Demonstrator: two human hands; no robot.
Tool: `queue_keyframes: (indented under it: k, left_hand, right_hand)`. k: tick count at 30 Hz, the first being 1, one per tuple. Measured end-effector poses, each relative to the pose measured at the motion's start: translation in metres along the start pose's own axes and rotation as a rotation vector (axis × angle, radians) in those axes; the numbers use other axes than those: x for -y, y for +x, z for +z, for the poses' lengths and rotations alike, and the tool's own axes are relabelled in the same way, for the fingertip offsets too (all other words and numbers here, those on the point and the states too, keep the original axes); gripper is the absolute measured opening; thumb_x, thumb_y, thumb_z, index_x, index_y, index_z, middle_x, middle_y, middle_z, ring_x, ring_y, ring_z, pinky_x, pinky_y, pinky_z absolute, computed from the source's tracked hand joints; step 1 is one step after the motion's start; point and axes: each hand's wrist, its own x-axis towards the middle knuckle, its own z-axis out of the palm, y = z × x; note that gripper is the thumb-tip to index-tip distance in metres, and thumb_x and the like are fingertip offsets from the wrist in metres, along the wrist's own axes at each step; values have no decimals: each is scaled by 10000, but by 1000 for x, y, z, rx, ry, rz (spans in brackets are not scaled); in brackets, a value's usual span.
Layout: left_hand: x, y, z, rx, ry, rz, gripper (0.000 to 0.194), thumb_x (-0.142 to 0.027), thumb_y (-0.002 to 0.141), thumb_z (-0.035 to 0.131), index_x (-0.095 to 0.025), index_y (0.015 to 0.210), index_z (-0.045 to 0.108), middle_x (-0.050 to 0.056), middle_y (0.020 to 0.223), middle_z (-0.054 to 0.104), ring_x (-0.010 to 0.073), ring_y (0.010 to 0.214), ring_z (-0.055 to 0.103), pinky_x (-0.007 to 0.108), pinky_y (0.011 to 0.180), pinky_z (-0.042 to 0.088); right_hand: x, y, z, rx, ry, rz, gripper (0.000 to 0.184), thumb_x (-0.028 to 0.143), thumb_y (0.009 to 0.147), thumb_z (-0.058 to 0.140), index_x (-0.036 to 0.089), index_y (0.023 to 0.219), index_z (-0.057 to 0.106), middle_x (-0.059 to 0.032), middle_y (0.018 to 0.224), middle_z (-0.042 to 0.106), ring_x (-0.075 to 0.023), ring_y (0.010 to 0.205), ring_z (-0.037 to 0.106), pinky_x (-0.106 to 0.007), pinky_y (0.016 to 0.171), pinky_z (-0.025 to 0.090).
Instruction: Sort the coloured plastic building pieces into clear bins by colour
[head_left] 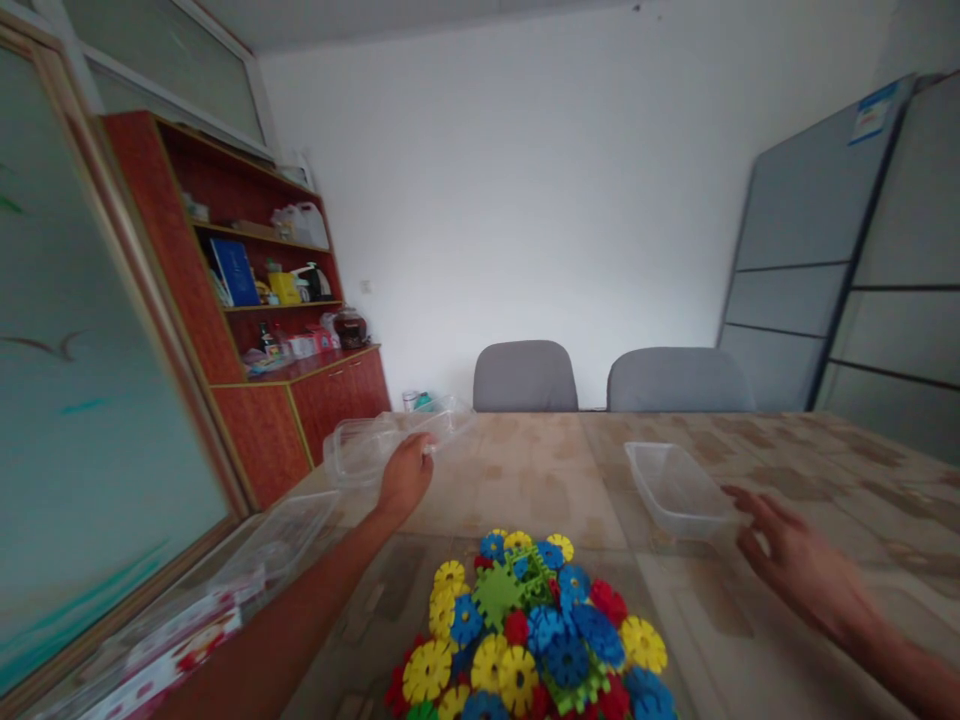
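Note:
My left hand (406, 474) reaches out over the table and grips a clear plastic container (375, 443), held a little above the tabletop at the far left. My right hand (795, 560) rests at the near corner of a second clear plastic container (679, 490), which stands on the table to the right; its fingers are spread and touch the rim. A pile of toothed plastic discs (529, 630) in yellow, blue, red and green lies between my arms, close to the near edge.
The table (540, 470) has a beige patterned top under glass. Two grey chairs (525, 375) stand at the far side. A clear flat box (277, 535) lies at the left edge. A red cabinet (255, 300) stands left, grey panels (840, 270) right.

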Motion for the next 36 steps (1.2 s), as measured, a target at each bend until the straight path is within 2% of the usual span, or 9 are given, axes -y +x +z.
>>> queue_keyframes:
  k: [2,5,7,12,19,24,30,33,36]
  left_hand:
    - [10,9,-8,21,94,40,283,-283,936,573,-155,1189,567,95,1214,575,241,1045,593,450,875,508]
    - [23,23,-20,90,231,120,276,-278,936,574,-161,1186,573,98,1243,563,249,1081,576,465,904,492]
    - [27,32,-25,151,311,173,265,-277,935,576,-157,1171,580,96,1229,571,246,1071,581,462,899,494]
    - [23,45,-21,270,452,268,259,-281,933,580,-147,1154,584,89,1174,595,233,1019,603,441,862,513]
    - [15,50,-14,287,477,300,270,-287,932,581,-142,1161,580,92,1168,595,230,1003,608,434,851,519]
    - [18,49,-18,228,411,255,249,-285,938,572,-149,1146,590,97,1174,595,224,1005,606,424,860,515]
    - [19,48,-34,93,280,184,232,-280,935,574,-145,1123,594,86,1160,598,234,1024,595,455,885,491]
    - [-1,44,-36,85,162,273,157,-223,941,548,-142,1056,617,74,1102,623,223,1034,585,433,920,460]
    - [-31,34,-27,161,19,463,150,-140,935,510,-174,965,653,45,1033,659,181,1031,582,310,945,431]
  right_hand:
    - [7,2,-10,-107,-34,-34,405,283,854,372,179,1203,550,-147,1128,653,-273,846,685,-355,605,538]
    - [30,6,-21,-159,102,-123,329,249,860,377,188,1114,577,-120,1025,657,-221,740,668,-316,583,521]
    - [52,9,-22,-116,235,-216,284,237,878,384,201,1073,587,-96,995,652,-191,699,656,-301,607,518]
    - [114,24,-8,28,479,-370,270,149,880,372,210,1016,597,-76,988,651,-192,859,652,-297,742,512]
    - [170,54,29,164,578,-430,295,72,797,395,183,895,651,-55,813,672,-167,678,633,-275,653,489]
    - [184,57,46,193,586,-440,288,61,769,415,175,837,670,-62,776,692,-171,663,643,-272,645,490]
    - [178,59,49,151,603,-391,272,121,795,408,181,890,655,-59,805,702,-174,644,647,-280,620,508]
    - [170,65,43,64,586,-321,322,163,838,378,160,1078,592,-113,1007,665,-181,689,639,-314,643,523]
    - [161,70,32,-28,551,-263,407,210,873,383,148,1265,471,-173,1233,534,-208,823,627,-361,712,533]
